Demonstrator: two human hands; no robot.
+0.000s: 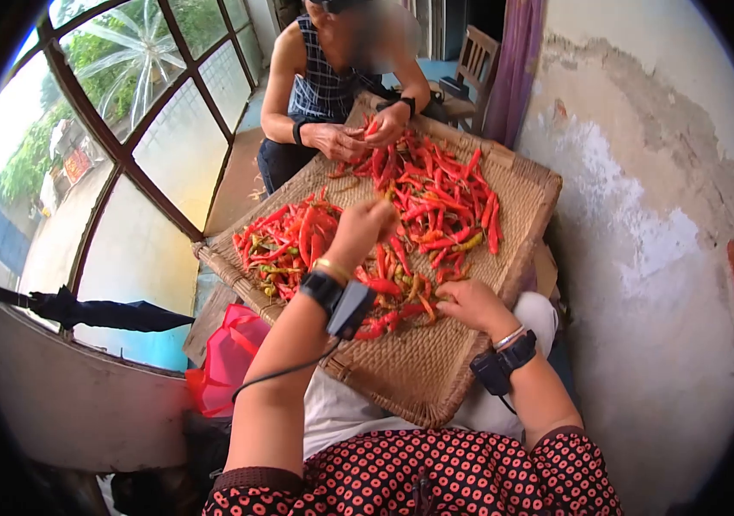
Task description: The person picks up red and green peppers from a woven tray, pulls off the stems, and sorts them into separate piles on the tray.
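Red chili peppers, with some green and yellowish ones among them, lie in loose piles on a woven tray over my lap. My left hand is raised over the middle of the piles, slightly blurred, its fingers curled in. Whatever it may hold is hidden. At the near right edge of the peppers, my right hand has its fingers pinched together on a chili pepper, partly covered by the fingertips. Across the tray, another person's hands hold a red chili pepper.
The other person sits at the tray's far side. A rough wall rises on the right and framed windows on the left. A folded umbrella and a red-pink bag are at left. A wooden chair stands behind.
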